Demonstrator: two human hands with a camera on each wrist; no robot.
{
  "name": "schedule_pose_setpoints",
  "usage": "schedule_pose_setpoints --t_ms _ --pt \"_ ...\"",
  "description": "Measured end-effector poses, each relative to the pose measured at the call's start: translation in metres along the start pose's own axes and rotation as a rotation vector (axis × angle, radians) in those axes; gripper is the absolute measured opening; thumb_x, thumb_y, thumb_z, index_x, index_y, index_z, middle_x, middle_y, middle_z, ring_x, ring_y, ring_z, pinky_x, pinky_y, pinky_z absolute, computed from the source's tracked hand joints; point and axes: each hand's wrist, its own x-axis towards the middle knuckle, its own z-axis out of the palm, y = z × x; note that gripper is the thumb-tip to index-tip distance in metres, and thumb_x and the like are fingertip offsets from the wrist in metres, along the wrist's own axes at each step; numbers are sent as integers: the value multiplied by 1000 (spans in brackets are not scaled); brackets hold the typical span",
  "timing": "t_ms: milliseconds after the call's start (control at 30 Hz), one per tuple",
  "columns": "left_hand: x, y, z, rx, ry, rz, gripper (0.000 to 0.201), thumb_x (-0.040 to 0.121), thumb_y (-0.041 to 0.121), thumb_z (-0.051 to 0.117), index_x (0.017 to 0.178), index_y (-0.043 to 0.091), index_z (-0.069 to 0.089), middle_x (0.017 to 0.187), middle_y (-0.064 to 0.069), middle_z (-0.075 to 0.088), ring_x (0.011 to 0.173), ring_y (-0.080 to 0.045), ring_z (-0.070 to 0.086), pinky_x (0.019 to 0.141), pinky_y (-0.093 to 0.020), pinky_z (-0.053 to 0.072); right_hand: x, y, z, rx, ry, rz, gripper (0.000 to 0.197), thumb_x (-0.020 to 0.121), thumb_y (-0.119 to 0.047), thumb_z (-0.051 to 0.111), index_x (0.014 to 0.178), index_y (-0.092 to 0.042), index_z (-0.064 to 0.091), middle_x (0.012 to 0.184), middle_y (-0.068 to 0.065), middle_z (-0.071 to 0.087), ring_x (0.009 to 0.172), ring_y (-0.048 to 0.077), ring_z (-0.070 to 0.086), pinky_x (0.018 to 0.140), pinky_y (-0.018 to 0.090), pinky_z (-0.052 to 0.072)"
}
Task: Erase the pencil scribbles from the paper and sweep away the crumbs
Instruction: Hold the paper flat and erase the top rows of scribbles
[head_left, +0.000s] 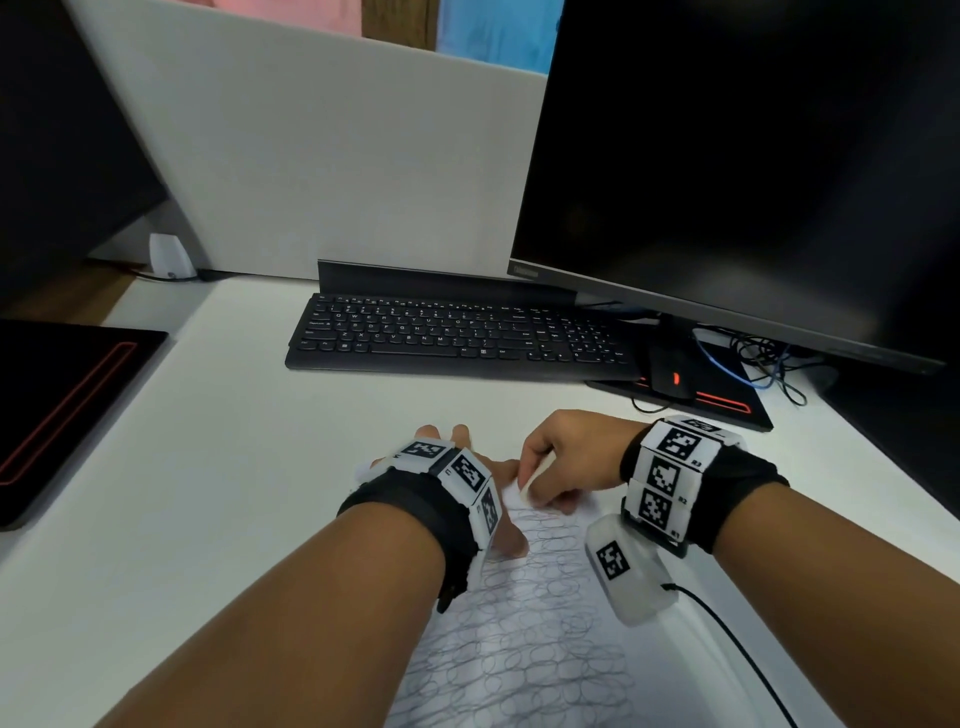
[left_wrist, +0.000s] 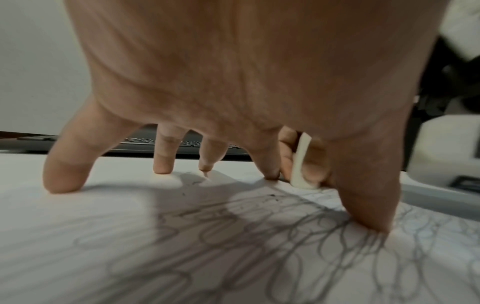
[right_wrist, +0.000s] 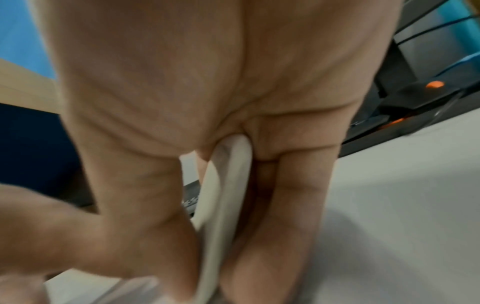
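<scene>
Nearest the viewer: paper (head_left: 524, 639) lies flat on the white desk (head_left: 218, 467), covered w/ looping grey pencil scribbles (head_left: 540, 592) from the near edge up to the hands. Both forearms reach over it, each w/ a black strap and white marker blocks at the wrist.

Left hand (head_left: 467, 467) – fingers spread and fairly straight, tips pressed down on the sheet, holding nothing; in the left wrist view the fingertips (left_wrist: 63, 181) and thumb stand on the paper like a tripod. A few dark crumbs (left_wrist: 272, 195) lie on the sheet between thumb and index, small and partly blurred.

Right hand (head_left: 566, 457) – just right of the left, nearly touching it, fingers and thumb curled round a white eraser (head_left: 532, 478). The eraser stands near upright, pinched between thumb and fingers, its lower end on the paper at the far end of the scribbled area. The strip of paper beyond that end looks pale, w/ no clear lines.

Farther back: black keyboard (head_left: 457, 338) across the desk, well apart from the hands. To its right a black mouse (head_left: 670, 376) w/ an orange light sits on a black pad w/ red trim (head_left: 727, 405), cables behind. Dark monitor (head_left: 753, 156) above at right; another dark pad w/ red line (head_left: 67, 405) at far left; grey partition (head_left: 311, 156) behind.
</scene>
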Motion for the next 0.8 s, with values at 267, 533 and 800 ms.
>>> schedule_pose_setpoints --t_ms 267,533,800 --pt "-1 0 1 -12 0 3 84 62 82 56 133 70 12 156 3 13 137 -37 10 101 -60 33 -1 2 0 46 14 18 9 80 -5 72 87 -11 72 63 -1 69 54 9 64 60 19 53" --pt "1 0 2 -29 2 -2 87 60 82 56 134 70 11 144 3 23 132 -34 15 98 -57 36 -1 5 -4 34 10 36 10 81 -5 71 90 -9 73 67 2 71 55 10 65 60 20 55" --pt "1 -1 2 -31 -18 -25 95 53 85 53 134 72 6 156 9 12 137 -35 10 102 -59 32 -3 5 -6 -38 33 18 10 80 -8 73 87 -15 73 66 -3 70 58 8 64 65 20 55"
